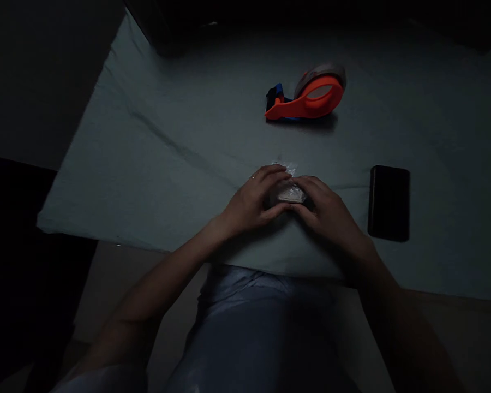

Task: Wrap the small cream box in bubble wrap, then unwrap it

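Observation:
A small block-like item in shiny clear wrap point(291, 194) lies low over the cloth-covered table, partly hidden by my fingers. From the left, my left hand point(259, 196) curls around it, with a ring on one finger. My right hand point(321, 204) closes on its other side, and the thumbs nearly meet at the near edge. Some of the crinkled wrap shows beyond the fingertips. What is inside the wrap I cannot make out.
An orange and blue tape dispenser point(311, 101) with a roll of tape sits farther back. To the right lies a black rectangular object point(389, 203). Pale cloth point(155, 180) with creases covers the table, whose near edge runs just before my body. The scene is dim.

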A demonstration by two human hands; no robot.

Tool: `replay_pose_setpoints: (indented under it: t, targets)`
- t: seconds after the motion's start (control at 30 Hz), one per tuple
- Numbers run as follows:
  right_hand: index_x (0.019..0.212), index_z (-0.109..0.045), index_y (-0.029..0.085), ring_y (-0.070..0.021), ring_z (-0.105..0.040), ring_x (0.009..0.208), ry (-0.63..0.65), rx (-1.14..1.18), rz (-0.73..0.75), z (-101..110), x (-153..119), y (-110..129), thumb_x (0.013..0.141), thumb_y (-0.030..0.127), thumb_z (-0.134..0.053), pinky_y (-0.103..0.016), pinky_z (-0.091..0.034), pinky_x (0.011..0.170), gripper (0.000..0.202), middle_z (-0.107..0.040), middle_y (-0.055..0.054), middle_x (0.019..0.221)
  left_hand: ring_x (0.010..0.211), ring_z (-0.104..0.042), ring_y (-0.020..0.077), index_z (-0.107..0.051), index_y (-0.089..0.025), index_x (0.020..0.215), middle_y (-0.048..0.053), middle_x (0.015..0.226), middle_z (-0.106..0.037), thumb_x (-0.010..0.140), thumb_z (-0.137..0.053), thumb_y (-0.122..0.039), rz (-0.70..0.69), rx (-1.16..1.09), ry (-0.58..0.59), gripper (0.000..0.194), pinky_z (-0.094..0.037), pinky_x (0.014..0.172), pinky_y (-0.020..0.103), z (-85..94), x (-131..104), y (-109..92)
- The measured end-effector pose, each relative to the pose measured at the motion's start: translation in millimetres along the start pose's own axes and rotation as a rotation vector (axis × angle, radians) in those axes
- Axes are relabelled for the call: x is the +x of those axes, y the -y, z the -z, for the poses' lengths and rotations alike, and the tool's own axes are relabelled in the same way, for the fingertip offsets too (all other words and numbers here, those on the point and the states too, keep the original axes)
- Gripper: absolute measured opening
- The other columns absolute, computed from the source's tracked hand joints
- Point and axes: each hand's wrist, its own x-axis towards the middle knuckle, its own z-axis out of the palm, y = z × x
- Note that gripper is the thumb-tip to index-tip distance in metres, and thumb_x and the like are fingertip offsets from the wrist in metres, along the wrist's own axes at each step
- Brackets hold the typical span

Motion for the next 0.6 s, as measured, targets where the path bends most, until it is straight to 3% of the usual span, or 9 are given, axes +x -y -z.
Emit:
replay_pose_setpoints:
  t: [0.1, 0.2, 0.37, 0.47, 0.6]
  targets:
    - [0.127, -0.052, 0.019, -0.0255, -0.056, 0.117, 0.046, 0.055, -0.009, 2, -5, 4, 0.087, 0.028, -0.059, -0.044, -0.047, 0.099, 0.042, -0.059, -0.013, 0.125, 0.126, -0.05, 0.0237, -0.05, -0.017, 0.125, 0.016, 0.132, -0.052, 0.088, -0.06, -0.027, -0.053, 0.035, 0.11, 0.04, -0.047, 0.103, 0.042, 1.6, -12, -1]
    - [0.124, -0.056, 0.02, -0.0249, -0.057, 0.114, 0.023, 0.13, -0.044, 3, -3, 3, 0.088, 0.036, -0.058, -0.043, -0.046, 0.098, 0.039, -0.061, -0.011, 0.121, 0.123, -0.053, 0.0234, -0.05, -0.017, 0.124, 0.015, 0.128, -0.055, 0.09, -0.057, -0.026, -0.028, 0.029, 0.098, 0.036, -0.049, 0.101, 0.043, -0.4, -14, 1]
    - [0.111, -0.063, 0.018, -0.0235, -0.063, 0.097, -0.164, 0.249, -0.378, 1, 13, -11, 0.086, 0.04, -0.053, -0.042, -0.05, 0.087, 0.034, -0.067, -0.01, 0.106, 0.119, -0.055, 0.0232, -0.049, -0.015, 0.123, 0.016, 0.125, -0.056, 0.091, -0.055, -0.022, -0.096, 0.096, 0.045, 0.034, -0.052, 0.098, 0.041, -10.1, -23, 2]
    - [0.116, -0.061, 0.015, -0.0223, -0.063, 0.084, -0.132, 0.311, -0.518, -5, 25, -17, 0.078, 0.04, -0.061, -0.04, -0.051, 0.077, 0.046, -0.068, -0.009, 0.097, 0.118, -0.056, 0.0232, -0.048, -0.012, 0.123, 0.017, 0.123, -0.057, 0.092, -0.051, -0.017, -0.157, 0.184, 0.018, 0.032, -0.053, 0.097, 0.039, -13.9, -33, 0]
    - [0.106, -0.066, 0.014, -0.0176, -0.058, 0.071, -0.041, 0.366, -0.537, -12, 44, -17, 0.067, 0.036, -0.068, -0.032, -0.047, 0.065, 0.045, -0.065, -0.004, 0.082, 0.118, -0.057, 0.0228, -0.048, -0.011, 0.123, 0.017, 0.123, -0.058, 0.092, -0.047, -0.01, -0.199, 0.235, 0.01, 0.031, -0.054, 0.096, 0.037, -14.4, -38, -1]
